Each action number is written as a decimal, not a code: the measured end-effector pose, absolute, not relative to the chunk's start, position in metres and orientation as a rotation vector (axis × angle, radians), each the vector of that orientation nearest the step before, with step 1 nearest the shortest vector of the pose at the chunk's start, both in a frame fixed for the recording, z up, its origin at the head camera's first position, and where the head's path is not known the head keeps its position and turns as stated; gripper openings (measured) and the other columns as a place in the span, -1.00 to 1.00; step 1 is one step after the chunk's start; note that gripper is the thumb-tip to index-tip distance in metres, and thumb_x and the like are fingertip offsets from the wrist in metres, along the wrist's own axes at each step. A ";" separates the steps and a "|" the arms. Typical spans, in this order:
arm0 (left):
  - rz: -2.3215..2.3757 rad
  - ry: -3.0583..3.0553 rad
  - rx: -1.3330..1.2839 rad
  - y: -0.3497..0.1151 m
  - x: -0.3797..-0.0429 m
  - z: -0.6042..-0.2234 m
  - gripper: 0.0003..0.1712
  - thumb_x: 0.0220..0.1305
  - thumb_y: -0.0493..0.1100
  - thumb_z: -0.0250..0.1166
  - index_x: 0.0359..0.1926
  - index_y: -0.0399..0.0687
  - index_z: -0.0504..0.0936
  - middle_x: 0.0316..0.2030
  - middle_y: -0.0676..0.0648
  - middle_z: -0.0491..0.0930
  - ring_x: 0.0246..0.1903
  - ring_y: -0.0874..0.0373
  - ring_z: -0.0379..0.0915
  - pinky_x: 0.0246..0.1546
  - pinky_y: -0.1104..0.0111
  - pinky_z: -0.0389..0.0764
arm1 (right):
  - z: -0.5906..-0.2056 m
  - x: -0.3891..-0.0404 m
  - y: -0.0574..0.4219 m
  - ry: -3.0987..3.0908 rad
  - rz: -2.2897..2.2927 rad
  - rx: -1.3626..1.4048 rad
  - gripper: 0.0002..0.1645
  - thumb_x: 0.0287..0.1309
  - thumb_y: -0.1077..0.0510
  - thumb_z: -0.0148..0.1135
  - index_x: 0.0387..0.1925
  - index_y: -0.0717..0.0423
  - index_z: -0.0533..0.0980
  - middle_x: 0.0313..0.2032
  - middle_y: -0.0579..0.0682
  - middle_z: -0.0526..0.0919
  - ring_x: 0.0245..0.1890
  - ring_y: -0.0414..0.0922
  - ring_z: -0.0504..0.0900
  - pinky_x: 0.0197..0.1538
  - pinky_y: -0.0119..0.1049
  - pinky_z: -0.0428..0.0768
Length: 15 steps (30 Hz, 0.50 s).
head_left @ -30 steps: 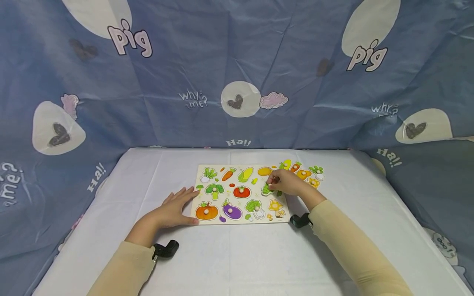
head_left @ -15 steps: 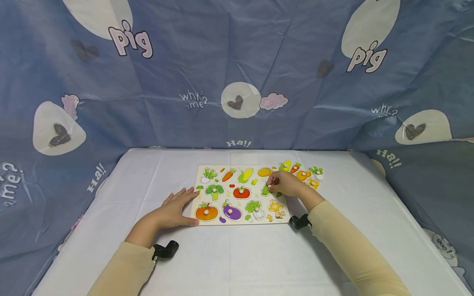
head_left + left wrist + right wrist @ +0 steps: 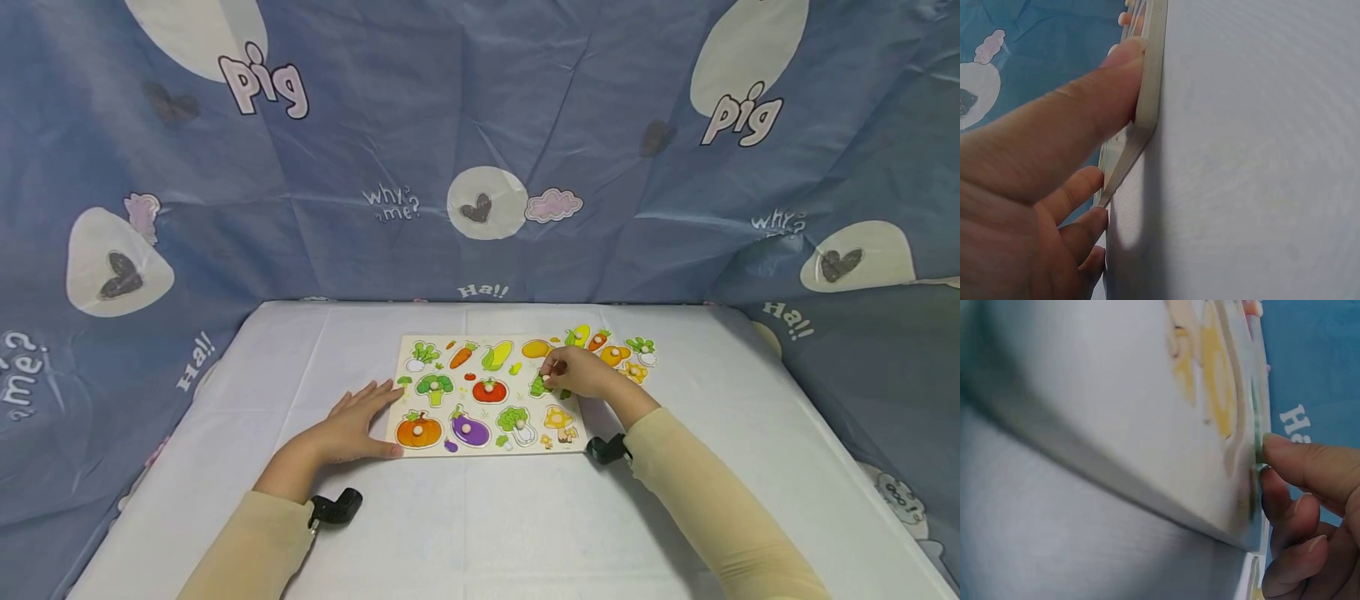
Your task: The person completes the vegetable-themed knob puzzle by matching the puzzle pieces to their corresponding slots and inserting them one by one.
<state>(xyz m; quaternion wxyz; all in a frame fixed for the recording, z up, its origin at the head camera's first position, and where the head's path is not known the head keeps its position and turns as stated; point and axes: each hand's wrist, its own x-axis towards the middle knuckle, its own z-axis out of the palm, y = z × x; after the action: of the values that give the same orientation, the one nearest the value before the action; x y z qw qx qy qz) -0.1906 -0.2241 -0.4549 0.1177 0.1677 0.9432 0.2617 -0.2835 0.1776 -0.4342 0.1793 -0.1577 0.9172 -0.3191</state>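
Observation:
A vegetable knob puzzle board [image 3: 487, 451] lies flat on the white table. My right hand [image 3: 583, 372] pinches the knob of a green vegetable piece [image 3: 537, 386] at the board's right side; the fingers partly cover it. In the right wrist view, thumb and index fingertip meet close over the board. My left hand [image 3: 347, 427] rests against the left edge with fingers spread, its thumb [image 3: 1085, 109] on the near corner. Knobbed broccoli [image 3: 432, 385], tomato [image 3: 491, 392], pumpkin [image 3: 427, 432], eggplant [image 3: 476, 431] and leafy cabbage [image 3: 513, 415] pieces sit in the board.
Past the board's far right corner lie several loose knobbed pieces, among them corn [image 3: 580, 334], a carrot [image 3: 597, 341], a potato [image 3: 614, 354] and a white radish [image 3: 643, 347]. A blue printed cloth [image 3: 375, 250] hangs behind the table.
The green piece has shifted slightly under my right fingers and now lies flatter in the board. My left hand keeps its place.

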 end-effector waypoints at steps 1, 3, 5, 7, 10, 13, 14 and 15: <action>0.765 2.758 0.489 -0.224 -0.190 -0.455 0.21 -0.10 0.32 0.53 0.50 -0.08 0.26 0.52 -0.25 0.07 0.52 -0.27 -0.20 0.46 -0.23 -0.28 | -0.433 -0.283 0.178 2.587 -0.912 -0.447 -0.89 0.27 0.15 0.36 -0.22 0.07 0.60 -0.38 -0.03 0.58 -0.43 -0.14 0.50 -0.36 -0.32 0.50; 0.764 2.755 0.484 -0.224 -0.190 -0.454 0.20 -0.10 0.31 0.53 0.50 -0.09 0.26 0.53 -0.25 0.07 0.52 -0.27 -0.20 0.46 -0.23 -0.29 | -0.431 -0.283 0.181 2.579 -0.937 -0.467 -0.89 0.27 0.17 0.35 -0.20 0.08 0.61 -0.35 -0.01 0.58 -0.40 -0.12 0.50 -0.35 -0.31 0.50; 0.763 2.754 0.485 -0.224 -0.190 -0.454 0.20 -0.09 0.31 0.53 0.50 -0.09 0.26 0.53 -0.25 0.06 0.52 -0.27 -0.21 0.46 -0.22 -0.29 | -0.427 -0.283 0.184 2.581 -0.960 -0.490 -0.87 0.26 0.18 0.36 -0.18 0.10 0.62 -0.33 0.00 0.58 -0.37 -0.10 0.51 -0.33 -0.29 0.51; 0.764 2.753 0.485 -0.224 -0.190 -0.454 0.20 -0.08 0.30 0.53 0.50 -0.09 0.25 0.53 -0.25 0.06 0.52 -0.27 -0.21 0.46 -0.22 -0.29 | -0.422 -0.282 0.187 2.590 -0.974 -0.525 -0.85 0.26 0.20 0.35 -0.15 0.12 0.61 -0.31 0.01 0.58 -0.34 -0.09 0.50 -0.31 -0.27 0.51; 0.768 2.753 0.486 -0.224 -0.189 -0.453 0.20 -0.08 0.30 0.53 0.50 -0.09 0.25 0.53 -0.25 0.06 0.52 -0.27 -0.22 0.46 -0.22 -0.30 | -0.416 -0.280 0.193 2.607 -0.970 -0.555 -0.81 0.26 0.20 0.35 -0.11 0.13 0.61 -0.29 -0.01 0.58 -0.33 -0.08 0.50 -0.28 -0.24 0.51; 0.777 2.749 0.486 -0.223 -0.189 -0.452 0.20 -0.08 0.30 0.53 0.50 -0.09 0.25 0.53 -0.26 0.05 0.52 -0.28 -0.22 0.46 -0.22 -0.30 | -0.412 -0.277 0.198 2.626 -0.968 -0.573 -0.79 0.26 0.19 0.35 -0.09 0.14 0.61 -0.28 -0.03 0.59 -0.33 -0.07 0.49 -0.26 -0.24 0.51; 0.779 2.748 0.485 -0.224 -0.189 -0.452 0.20 -0.08 0.30 0.53 0.50 -0.09 0.25 0.53 -0.26 0.05 0.52 -0.28 -0.22 0.46 -0.22 -0.31 | -0.411 -0.276 0.199 2.631 -0.969 -0.579 -0.79 0.26 0.19 0.35 -0.09 0.14 0.61 -0.28 -0.03 0.59 -0.34 -0.06 0.49 -0.27 -0.23 0.51; 0.780 2.748 0.487 -0.223 -0.189 -0.452 0.20 -0.08 0.30 0.53 0.50 -0.10 0.25 0.53 -0.26 0.05 0.52 -0.28 -0.22 0.46 -0.22 -0.30 | -0.411 -0.276 0.201 2.636 -0.970 -0.592 -0.79 0.27 0.20 0.34 -0.09 0.15 0.61 -0.28 -0.03 0.60 -0.34 -0.06 0.49 -0.27 -0.23 0.51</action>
<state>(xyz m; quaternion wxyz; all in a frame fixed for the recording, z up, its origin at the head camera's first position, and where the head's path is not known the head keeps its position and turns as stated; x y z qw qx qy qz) -0.1891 -0.2234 -0.4523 0.1217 0.1668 0.9412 0.2672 -0.2756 0.2009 -0.4109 0.1350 -0.2042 0.9099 -0.3348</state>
